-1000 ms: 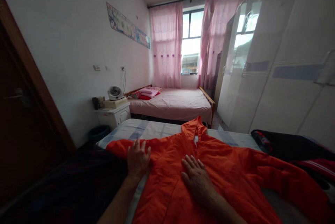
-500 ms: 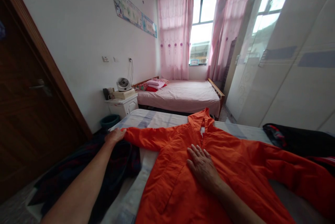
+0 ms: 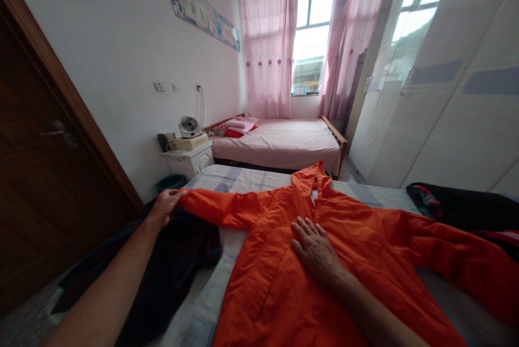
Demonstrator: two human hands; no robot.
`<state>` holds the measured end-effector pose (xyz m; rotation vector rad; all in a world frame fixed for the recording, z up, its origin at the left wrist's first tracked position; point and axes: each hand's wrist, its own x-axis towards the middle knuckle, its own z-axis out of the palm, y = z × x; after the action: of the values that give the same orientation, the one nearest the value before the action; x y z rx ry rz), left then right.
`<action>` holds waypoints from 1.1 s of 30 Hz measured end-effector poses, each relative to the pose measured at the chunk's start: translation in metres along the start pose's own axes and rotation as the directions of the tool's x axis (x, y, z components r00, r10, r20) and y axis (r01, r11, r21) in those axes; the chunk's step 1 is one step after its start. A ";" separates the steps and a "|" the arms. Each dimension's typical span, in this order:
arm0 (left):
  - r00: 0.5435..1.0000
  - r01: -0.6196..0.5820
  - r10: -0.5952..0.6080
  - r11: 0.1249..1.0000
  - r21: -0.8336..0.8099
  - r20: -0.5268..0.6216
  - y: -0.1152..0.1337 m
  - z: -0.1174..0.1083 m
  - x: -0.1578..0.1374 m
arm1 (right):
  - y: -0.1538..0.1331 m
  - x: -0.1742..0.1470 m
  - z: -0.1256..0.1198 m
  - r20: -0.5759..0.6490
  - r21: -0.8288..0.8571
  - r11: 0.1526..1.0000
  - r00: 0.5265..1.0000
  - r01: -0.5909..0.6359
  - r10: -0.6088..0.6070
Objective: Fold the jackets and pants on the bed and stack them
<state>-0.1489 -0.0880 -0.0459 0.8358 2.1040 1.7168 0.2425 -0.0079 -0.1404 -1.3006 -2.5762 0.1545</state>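
An orange jacket (image 3: 275, 260) lies spread on the bed in front of me, collar pointing away and both sleeves out to the sides. At the cuff of its left-hand sleeve, my left hand (image 3: 166, 206) pinches the fabric and holds the sleeve stretched out. My right hand (image 3: 314, 244) rests flat on the chest of the jacket, just below the neck opening, fingers stretched. The far cuff of the other sleeve lies by the right edge of the view. The jacket's lower hem is out of view.
Dark clothing (image 3: 178, 260) lies at the left under my forearm. A black garment (image 3: 466, 209) is on the right of the near bed (image 3: 231, 179). Beyond stand a pink-sheeted bed (image 3: 284, 141), a white nightstand (image 3: 190, 158) with a fan (image 3: 190, 126), and a wardrobe (image 3: 438, 120).
My left hand has moved outward to the left, and the sleeve it holds is drawn straighter. My right hand stays flat on the jacket's chest.
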 end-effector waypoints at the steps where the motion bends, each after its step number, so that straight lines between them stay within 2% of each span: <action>1: 0.999 0.035 -0.034 0.999 -0.035 0.029 0.000 0.001 -0.002 | 0.000 0.000 0.000 -0.004 0.002 1.000 1.000 -0.002 0.002; 3: 0.997 0.062 -0.056 0.991 -0.116 0.059 0.009 0.007 -0.009 | -0.001 0.000 -0.001 -0.006 0.001 1.000 1.000 -0.001 0.001; 5: 0.998 0.036 -0.025 0.978 -0.208 0.056 0.028 0.015 -0.023 | -0.002 -0.001 -0.002 -0.006 -0.002 1.000 1.000 0.003 -0.003; 8: 0.981 -0.099 0.147 0.941 -0.324 0.126 0.068 0.027 -0.067 | -0.002 -0.001 -0.002 -0.009 0.010 1.000 1.000 0.002 -0.002; 9: 0.941 -0.192 0.274 0.916 -0.352 0.200 0.080 0.030 -0.088 | -0.002 -0.001 -0.001 -0.013 0.029 1.000 1.000 0.002 -0.002; 10: 0.881 -0.263 0.369 0.902 -0.341 0.297 0.090 0.033 -0.111 | -0.001 -0.002 0.000 -0.020 0.065 0.998 1.000 0.003 -0.002; 11: 0.791 -0.285 0.403 0.908 -0.306 0.460 0.096 0.036 -0.134 | 0.001 -0.002 0.000 -0.026 0.115 0.993 1.000 0.006 -0.002; 12: 0.641 -0.327 0.416 0.908 -0.261 0.645 0.098 0.039 -0.157 | 0.003 -0.002 0.000 -0.031 0.170 0.985 1.000 0.007 -0.001; 13: 0.474 -0.387 0.415 0.891 -0.239 0.777 0.097 0.042 -0.177 | 0.004 -0.002 0.000 -0.032 0.224 0.975 0.999 0.007 0.001; 14: 0.343 -0.457 0.402 0.861 -0.223 0.849 0.092 0.045 -0.194 | 0.006 -0.001 -0.001 -0.031 0.269 0.963 0.999 0.004 0.005; 15: 0.243 -0.536 0.380 0.820 -0.203 0.893 0.085 0.048 -0.207 | 0.007 -0.001 -0.004 -0.029 0.304 0.953 1.000 0.001 0.008; 16: 0.194 -0.613 0.362 0.770 -0.175 0.912 0.075 0.050 -0.216 | 0.008 0.000 -0.007 -0.027 0.328 0.945 1.000 -0.001 0.011; 17: 0.191 -0.679 0.346 0.723 -0.131 0.919 0.065 0.053 -0.220 | 0.009 0.002 -0.012 -0.027 0.345 0.939 1.000 -0.006 0.016; 18: 0.221 -0.728 0.336 0.682 -0.075 0.916 0.054 0.055 -0.219 | 0.009 0.003 -0.017 -0.029 0.365 0.931 0.999 -0.015 0.027; 20: 0.338 -0.770 0.369 0.637 0.029 0.866 0.035 0.058 -0.210 | 0.010 0.005 -0.029 -0.016 0.398 0.917 0.999 -0.036 0.047; 22: 0.459 -0.778 0.445 0.620 0.106 0.768 0.021 0.060 -0.194 | 0.009 0.004 -0.039 0.028 0.419 0.906 0.998 -0.066 0.060; 23: 0.495 -0.784 0.475 0.605 0.138 0.728 0.015 0.061 -0.186 | 0.007 0.002 -0.043 0.058 0.425 0.902 0.996 -0.080 0.062; 24: 0.509 -0.795 0.491 0.583 0.167 0.707 0.011 0.062 -0.178 | 0.005 -0.001 -0.047 0.090 0.429 0.899 0.994 -0.092 0.058; 27: 0.493 -0.825 0.454 0.515 0.234 0.742 0.003 0.070 -0.162 | -0.006 -0.010 -0.056 0.157 0.434 0.896 0.987 -0.097 0.031; 30: 0.498 -0.825 0.392 0.488 0.284 0.773 0.001 0.087 -0.152 | -0.014 -0.015 -0.064 0.129 0.419 0.906 0.992 -0.062 0.008; 33: 0.523 -0.809 0.347 0.488 0.327 0.778 -0.002 0.107 -0.146 | -0.006 -0.013 -0.071 0.120 0.299 0.952 0.992 -0.071 0.036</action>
<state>0.0257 -0.0924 -0.0920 2.2849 1.9641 0.5426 0.2637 -0.0232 -0.0731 -1.2770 -2.4810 0.6251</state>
